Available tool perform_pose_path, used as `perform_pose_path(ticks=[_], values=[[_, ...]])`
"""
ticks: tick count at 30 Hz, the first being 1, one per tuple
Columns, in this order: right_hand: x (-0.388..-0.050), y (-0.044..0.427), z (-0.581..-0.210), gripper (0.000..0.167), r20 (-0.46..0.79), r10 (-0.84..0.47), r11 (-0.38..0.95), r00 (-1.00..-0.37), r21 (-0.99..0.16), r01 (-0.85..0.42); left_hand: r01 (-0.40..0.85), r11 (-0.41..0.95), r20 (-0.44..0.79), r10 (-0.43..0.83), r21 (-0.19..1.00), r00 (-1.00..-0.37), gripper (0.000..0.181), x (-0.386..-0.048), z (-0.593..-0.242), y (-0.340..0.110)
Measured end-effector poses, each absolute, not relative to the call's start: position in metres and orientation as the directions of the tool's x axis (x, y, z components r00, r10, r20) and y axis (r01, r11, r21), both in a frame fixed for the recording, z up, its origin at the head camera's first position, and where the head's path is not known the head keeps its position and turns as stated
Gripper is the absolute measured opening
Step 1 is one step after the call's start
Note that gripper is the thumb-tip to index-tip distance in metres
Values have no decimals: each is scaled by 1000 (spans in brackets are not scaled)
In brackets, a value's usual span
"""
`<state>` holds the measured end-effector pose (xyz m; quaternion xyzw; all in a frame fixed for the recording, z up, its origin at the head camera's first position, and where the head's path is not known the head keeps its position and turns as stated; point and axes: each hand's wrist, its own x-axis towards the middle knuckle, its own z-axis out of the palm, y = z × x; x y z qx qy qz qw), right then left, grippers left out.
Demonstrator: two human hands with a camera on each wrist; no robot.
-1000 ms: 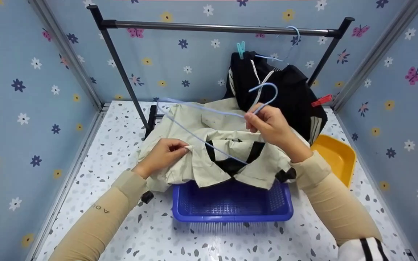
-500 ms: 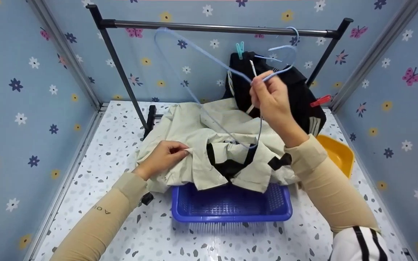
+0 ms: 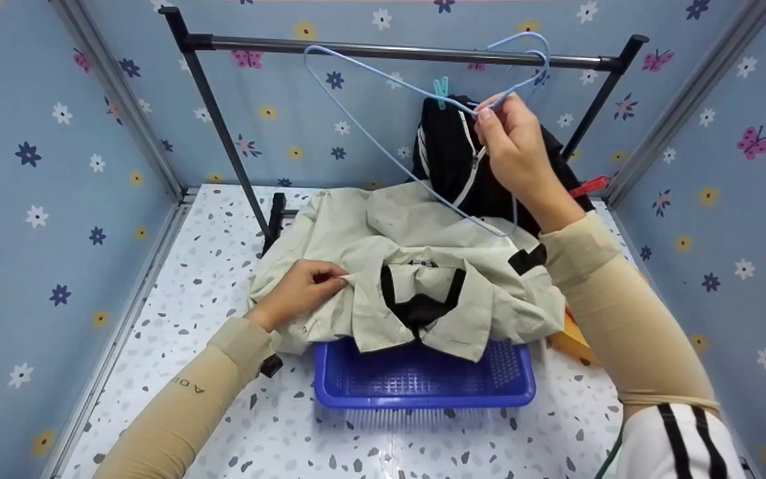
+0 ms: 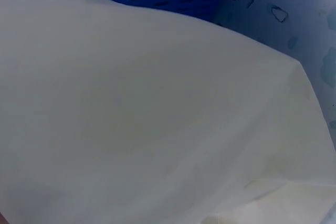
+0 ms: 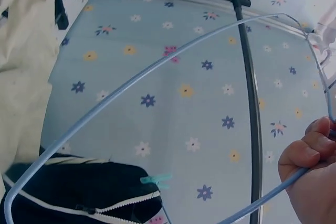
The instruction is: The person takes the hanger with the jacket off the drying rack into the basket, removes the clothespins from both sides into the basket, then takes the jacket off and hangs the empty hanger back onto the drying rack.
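Note:
A pale beige jacket (image 3: 343, 219) lies over the blue basket (image 3: 423, 401), its collar toward the near side. My left hand (image 3: 296, 293) pinches the jacket's cloth left of the collar. In the left wrist view the jacket (image 4: 157, 103) fills most of the picture and hides that hand. Raised in front of the rack, my right hand (image 3: 516, 143) grips a light blue wire hanger (image 3: 383, 152) near the base of its hook. The hanger is tilted, and its lower corner hangs in front of the jacket. The right wrist view shows the hanger (image 5: 142, 74) and curled fingers (image 5: 299, 156).
A dark metal rack bar (image 3: 356, 48) runs across the back. On it hangs a black zipped garment (image 3: 446, 140) with a teal clothespin (image 3: 441, 92) and a red clothespin (image 3: 589, 186). A yellow tray (image 3: 569, 342) lies at the right, partly behind my forearm.
My right hand has lifted the hanger up and slightly right, out of the collar area to in front of the rack bar. My left hand stays on the jacket.

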<state>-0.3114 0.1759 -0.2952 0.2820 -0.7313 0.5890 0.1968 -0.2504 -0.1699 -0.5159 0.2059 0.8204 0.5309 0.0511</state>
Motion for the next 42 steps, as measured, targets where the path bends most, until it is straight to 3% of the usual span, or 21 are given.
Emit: perform_pose_path(ticks=[9,16,35,42], values=[[-339,176,-290,18,597,-207,340,-775,-699,-629,285,354,131,400,891,-907,13,-250,-517,-170],[-350,159,-283,16,533,-209,410,-819,-713,-569,292,345,140,404,892,-904,13,-249,-516,-169],[-375,96,-281,24,386,-227,503,-894,-740,-448,310,350,161,393,884,-905,14,-250,-516,-167],[-383,83,-294,34,318,-272,411,-908,-815,-408,316,356,167,392,879,-905,14,-249,-517,-167]])
